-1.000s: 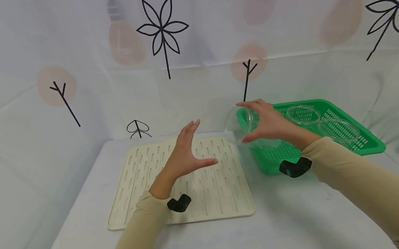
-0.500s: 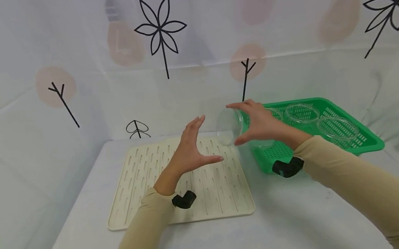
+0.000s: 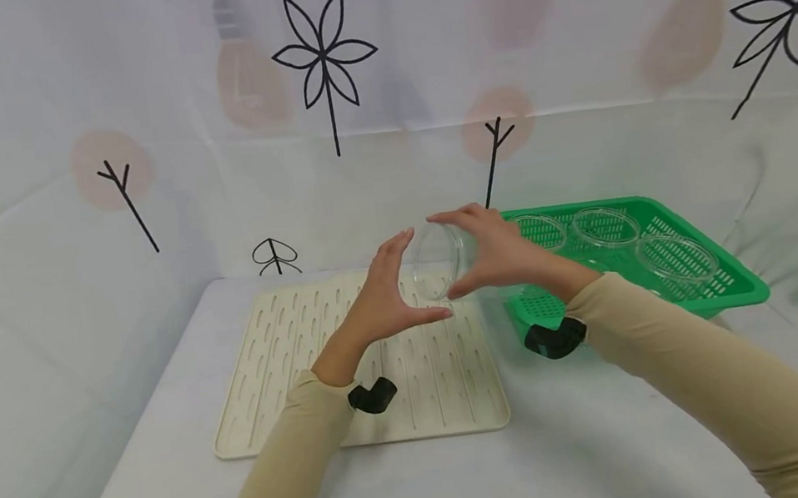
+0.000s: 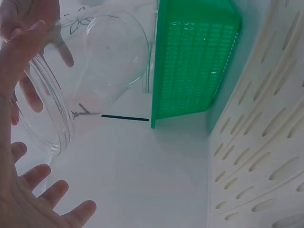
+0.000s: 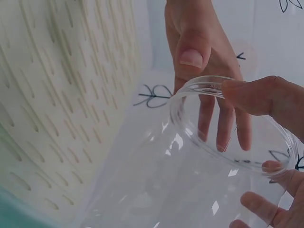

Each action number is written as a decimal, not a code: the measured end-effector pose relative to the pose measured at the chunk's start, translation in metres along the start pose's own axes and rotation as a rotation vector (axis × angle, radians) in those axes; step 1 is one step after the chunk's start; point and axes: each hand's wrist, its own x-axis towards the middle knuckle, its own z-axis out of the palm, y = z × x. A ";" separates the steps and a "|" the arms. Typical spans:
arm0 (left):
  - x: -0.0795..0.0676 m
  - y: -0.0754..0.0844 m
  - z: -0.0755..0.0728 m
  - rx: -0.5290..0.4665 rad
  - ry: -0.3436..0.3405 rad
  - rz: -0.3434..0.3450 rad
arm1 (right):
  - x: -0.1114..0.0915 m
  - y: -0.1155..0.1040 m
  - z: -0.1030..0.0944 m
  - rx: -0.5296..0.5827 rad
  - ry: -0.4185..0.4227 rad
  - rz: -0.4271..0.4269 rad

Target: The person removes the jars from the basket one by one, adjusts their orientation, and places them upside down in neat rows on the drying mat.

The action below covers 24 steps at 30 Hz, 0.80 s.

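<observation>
A clear, see-through jar with a thick ringed rim (image 3: 435,261) is held in the air, tipped on its side with its mouth toward the left. My right hand (image 3: 496,251) grips it by the rim, thumb on one side and fingers on the other. In the left wrist view the jar's body (image 4: 111,61) reaches back toward the green basket (image 3: 740,284). My left hand (image 3: 379,302) is spread wide just left of the mouth, its thumb and fingers on either side of the rim but not curled round it. The cream ridged drying mat (image 3: 300,413) lies below.
Inside the basket stand other clear round containers (image 3: 605,227), their rims upward. The basket is at the right, past the mat's edge. A white cloth with printed flowers (image 3: 323,57) hangs behind and at the sides of the white tabletop (image 3: 431,489).
My right hand has carried the jar left from over the basket to the mat's far right side. My left hand has shifted slightly right, so the two hands are now close together.
</observation>
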 end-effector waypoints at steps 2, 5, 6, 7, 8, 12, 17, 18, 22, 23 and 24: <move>0.000 0.000 0.000 -0.005 0.008 0.002 | 0.001 -0.002 0.001 -0.002 0.004 -0.009; 0.001 0.001 -0.001 -0.017 0.012 -0.001 | 0.001 -0.005 0.003 -0.009 0.004 -0.019; 0.001 0.002 -0.001 -0.025 0.010 0.003 | 0.002 -0.006 0.003 -0.012 0.001 -0.025; 0.001 0.002 -0.002 -0.036 0.008 0.010 | 0.002 -0.007 0.004 -0.014 -0.004 -0.030; 0.000 0.003 -0.002 -0.049 0.009 0.021 | 0.002 -0.008 0.004 -0.019 -0.008 -0.035; 0.000 0.004 -0.004 -0.112 0.009 0.080 | 0.001 -0.013 0.004 -0.031 -0.033 -0.050; -0.002 0.005 -0.006 -0.163 0.001 0.089 | 0.000 -0.016 0.003 -0.011 -0.072 -0.042; -0.003 0.005 -0.007 -0.167 -0.001 0.084 | -0.001 -0.016 0.003 -0.005 -0.080 -0.040; -0.004 0.006 -0.009 -0.176 -0.001 0.066 | -0.002 -0.017 0.002 0.034 -0.074 -0.033; -0.004 0.006 -0.009 -0.184 0.002 0.062 | -0.003 -0.017 0.001 0.044 -0.063 -0.035; -0.005 0.006 -0.010 -0.193 0.007 0.057 | -0.003 -0.018 0.001 0.058 -0.050 -0.038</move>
